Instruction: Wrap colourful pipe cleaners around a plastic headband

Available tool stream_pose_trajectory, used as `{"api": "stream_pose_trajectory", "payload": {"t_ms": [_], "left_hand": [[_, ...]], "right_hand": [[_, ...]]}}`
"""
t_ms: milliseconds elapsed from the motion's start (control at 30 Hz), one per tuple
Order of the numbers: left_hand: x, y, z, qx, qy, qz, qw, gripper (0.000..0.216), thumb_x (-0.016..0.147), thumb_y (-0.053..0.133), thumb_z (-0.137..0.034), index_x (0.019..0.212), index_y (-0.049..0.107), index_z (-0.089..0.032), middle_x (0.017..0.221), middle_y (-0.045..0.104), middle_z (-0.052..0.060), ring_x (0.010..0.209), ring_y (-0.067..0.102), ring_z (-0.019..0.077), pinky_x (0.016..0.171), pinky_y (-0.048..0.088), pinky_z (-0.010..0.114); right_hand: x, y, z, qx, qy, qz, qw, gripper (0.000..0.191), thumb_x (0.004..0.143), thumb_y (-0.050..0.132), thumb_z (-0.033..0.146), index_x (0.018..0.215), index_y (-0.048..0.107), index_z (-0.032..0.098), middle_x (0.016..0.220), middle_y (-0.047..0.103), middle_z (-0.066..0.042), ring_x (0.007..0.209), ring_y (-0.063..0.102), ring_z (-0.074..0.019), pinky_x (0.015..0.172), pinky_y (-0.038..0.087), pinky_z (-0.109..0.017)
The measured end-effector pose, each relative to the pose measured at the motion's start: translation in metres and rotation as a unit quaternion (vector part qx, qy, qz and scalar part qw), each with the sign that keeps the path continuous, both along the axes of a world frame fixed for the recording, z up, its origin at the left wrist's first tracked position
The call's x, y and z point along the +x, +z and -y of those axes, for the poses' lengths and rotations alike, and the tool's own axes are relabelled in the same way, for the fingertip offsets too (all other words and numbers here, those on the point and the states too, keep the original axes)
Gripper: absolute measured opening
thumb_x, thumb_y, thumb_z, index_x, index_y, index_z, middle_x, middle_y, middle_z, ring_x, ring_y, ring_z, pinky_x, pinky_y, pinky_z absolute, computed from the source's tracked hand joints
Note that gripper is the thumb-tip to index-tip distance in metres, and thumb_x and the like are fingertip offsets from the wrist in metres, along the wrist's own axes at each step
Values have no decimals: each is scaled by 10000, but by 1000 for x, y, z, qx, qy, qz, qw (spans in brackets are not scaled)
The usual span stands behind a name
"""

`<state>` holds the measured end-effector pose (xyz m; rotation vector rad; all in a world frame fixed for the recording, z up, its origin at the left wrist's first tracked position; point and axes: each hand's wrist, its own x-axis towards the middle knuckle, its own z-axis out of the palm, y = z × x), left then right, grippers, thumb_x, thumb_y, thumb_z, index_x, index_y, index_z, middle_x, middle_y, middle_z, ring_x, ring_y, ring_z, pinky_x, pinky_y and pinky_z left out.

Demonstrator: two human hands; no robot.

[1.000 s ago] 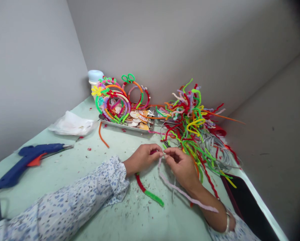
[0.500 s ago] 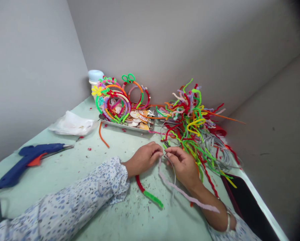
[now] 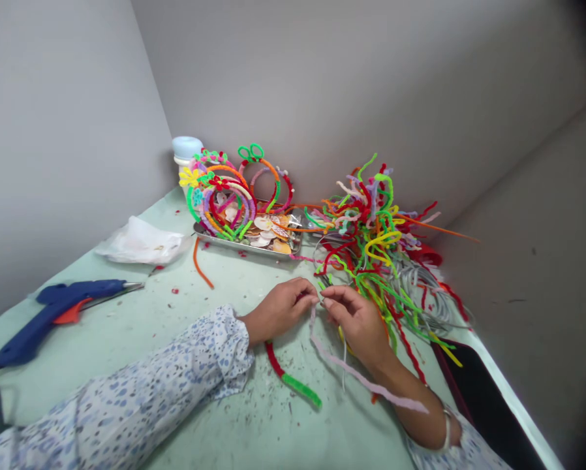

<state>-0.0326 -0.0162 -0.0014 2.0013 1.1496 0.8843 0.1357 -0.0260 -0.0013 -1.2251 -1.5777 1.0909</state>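
My left hand (image 3: pixel 284 309) is closed in a pinch on the upper end of a pale lilac pipe cleaner (image 3: pixel 344 365), which trails down to the right across my right forearm. From beneath the same hand comes a wrapped red and green pipe cleaner strip (image 3: pixel 300 390); whether the fingers grip it too is hidden. My right hand (image 3: pixel 359 320) is pinched shut with its fingertips close to the left ones. A thin grey wire (image 3: pixel 344 369) hangs below it and seems held in those fingers, though its upper part is hidden.
A metal tray (image 3: pixel 244 247) holds several pipe cleaner hoops (image 3: pixel 224 196) and small cutouts. Right of it lies a heap of pipe cleaners (image 3: pixel 376 228) beside coiled grey wire (image 3: pixel 420 290). A blue glue gun (image 3: pixel 77 292), plastic bag (image 3: pixel 143 241), and lidded container (image 3: pixel 187 149) are at left.
The grey wire has shifted slightly right and now passes behind my right hand's fingers. The right fingertips have moved slightly left, while my left hand has barely moved.
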Motion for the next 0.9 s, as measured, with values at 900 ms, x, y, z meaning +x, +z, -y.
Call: {"api": "stream_pose_trajectory", "payload": {"t_ms": [900], "left_hand": [[-1, 2, 3, -59, 17, 52, 997, 214, 810, 486, -301, 961, 557, -167, 778, 585, -1, 715, 513, 124, 649, 391, 224]], "right_hand": [[1, -2, -2, 12, -22, 12, 1000, 203, 763, 576, 336, 896, 610, 186, 649, 567, 15, 532, 489, -116, 505, 398, -230]]}}
